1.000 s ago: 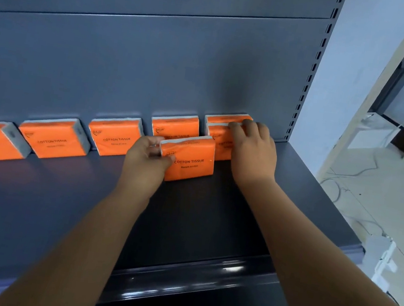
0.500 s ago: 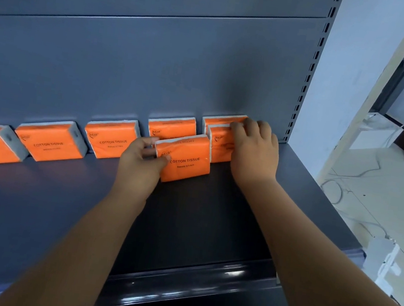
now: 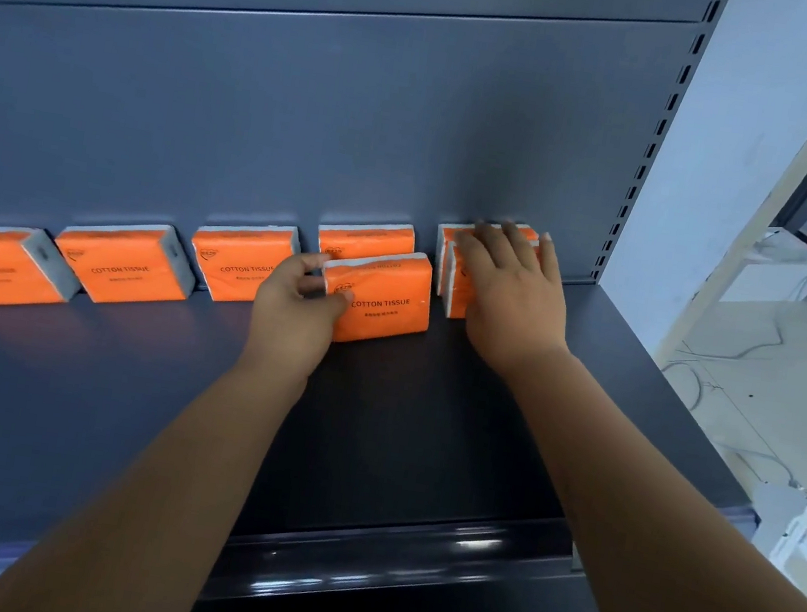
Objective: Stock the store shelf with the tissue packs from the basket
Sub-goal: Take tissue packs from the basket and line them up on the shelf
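Pinching the left edge of an orange tissue pack [image 3: 384,300], the left hand [image 3: 294,313] holds it on the shelf [image 3: 119,395], just in front of the back row. The right hand [image 3: 512,295] rests, fingers straight and spread, on the rightmost packs [image 3: 452,281].

Seven orange tissue packs [image 3: 122,266] stand on one shelf [image 3: 424,438]: five in the back row and two in front. There are two hands, a left hand [image 3: 297,311] and a right hand [image 3: 512,290].
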Action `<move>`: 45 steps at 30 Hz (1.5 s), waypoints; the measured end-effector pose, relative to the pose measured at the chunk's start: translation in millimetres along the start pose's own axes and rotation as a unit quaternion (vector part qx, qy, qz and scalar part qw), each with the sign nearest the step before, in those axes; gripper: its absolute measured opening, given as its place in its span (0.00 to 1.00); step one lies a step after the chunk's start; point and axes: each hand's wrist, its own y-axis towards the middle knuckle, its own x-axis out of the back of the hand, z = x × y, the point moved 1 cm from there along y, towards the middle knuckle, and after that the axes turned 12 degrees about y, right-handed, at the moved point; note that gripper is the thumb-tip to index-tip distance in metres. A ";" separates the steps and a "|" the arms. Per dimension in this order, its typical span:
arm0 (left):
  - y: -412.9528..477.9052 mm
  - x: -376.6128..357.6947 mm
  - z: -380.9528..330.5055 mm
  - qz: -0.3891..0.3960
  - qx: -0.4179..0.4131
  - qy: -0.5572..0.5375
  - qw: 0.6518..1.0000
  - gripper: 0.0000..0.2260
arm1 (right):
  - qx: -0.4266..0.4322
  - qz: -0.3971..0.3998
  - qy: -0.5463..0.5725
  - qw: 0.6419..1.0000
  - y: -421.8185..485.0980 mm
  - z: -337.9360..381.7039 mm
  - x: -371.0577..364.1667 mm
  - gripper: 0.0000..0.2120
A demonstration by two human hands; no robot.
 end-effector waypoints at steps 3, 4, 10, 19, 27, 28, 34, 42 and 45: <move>2.8 1.7 0.9 -0.017 -0.014 0.009 1.000 0.18 | 0.046 -0.036 0.019 0.998 -2.4 17.6 3.0 0.36; 4.2 2.0 1.5 -0.023 -0.016 0.012 1.000 0.17 | 0.062 -0.043 0.031 0.997 -2.6 23.8 3.1 0.34; 9.2 2.8 1.7 -0.046 -0.001 0.004 0.999 0.17 | 0.089 -0.064 0.057 0.992 -0.8 43.5 -6.8 0.22; 14.1 3.2 0.9 -0.036 0.016 0.015 0.999 0.11 | 0.056 -0.064 0.023 0.996 5.5 53.7 -13.0 0.20; 14.2 3.5 -1.2 -0.012 0.035 -0.032 0.999 0.11 | 0.024 -0.022 0.012 0.999 7.7 62.3 -10.7 0.24; 13.8 4.0 -1.4 -0.012 0.038 -0.034 0.999 0.11 | 0.021 -0.016 0.012 1.000 7.7 63.1 -9.9 0.24; 6.4 5.2 -6.5 -0.017 0.015 -0.010 1.000 0.12 | 0.010 -0.002 0.029 1.000 4.5 70.9 -6.0 0.25; -8.5 10.7 -7.0 0.002 0.019 0.044 0.999 0.12 | -0.024 -0.004 0.016 1.000 -1.2 84.4 4.1 0.21; -14.8 9.5 -4.1 0.029 0.044 0.046 0.998 0.10 | -0.035 0.027 0.005 0.999 -1.3 83.2 4.1 0.23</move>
